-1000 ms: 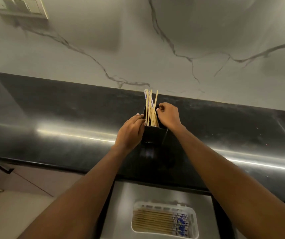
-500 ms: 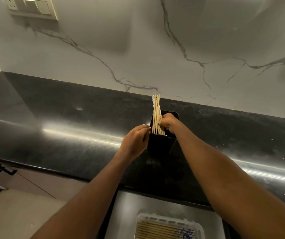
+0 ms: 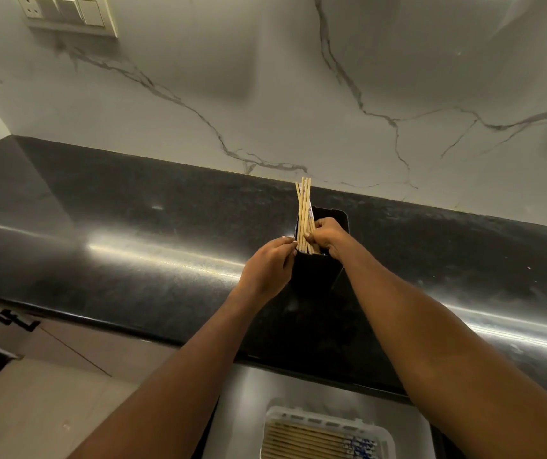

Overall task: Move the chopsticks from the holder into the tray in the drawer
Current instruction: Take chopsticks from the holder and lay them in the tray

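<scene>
Over at the far left a switch plate (image 3: 70,13) sits high on the marble wall, and the dark counter (image 3: 116,226) runs across below it. The left hand (image 3: 267,271) comes in next, cupped against the left side of the black holder (image 3: 315,271), its fingertips (image 3: 287,246) curled and touching the bundle near the rim; it seems to be steadying rather than gripping, though I cannot tell for sure. The chopsticks (image 3: 304,210) stand almost upright in the holder's left part, long axis vertical, tops fanned a little and rising well above both hands. Just to their right, the right hand (image 3: 326,235) reaches down into the holder's mouth, fingers closed around the bundle from that side. It is the hand with the real hold, so the lift looks to be its job: straight up along the sticks, then back toward the person. The holder's right part looks empty. Near the bottom edge, the open drawer (image 3: 242,409) holds a white tray (image 3: 386,433) with chopsticks already lying flat in it, lengthwise left to right.
</scene>
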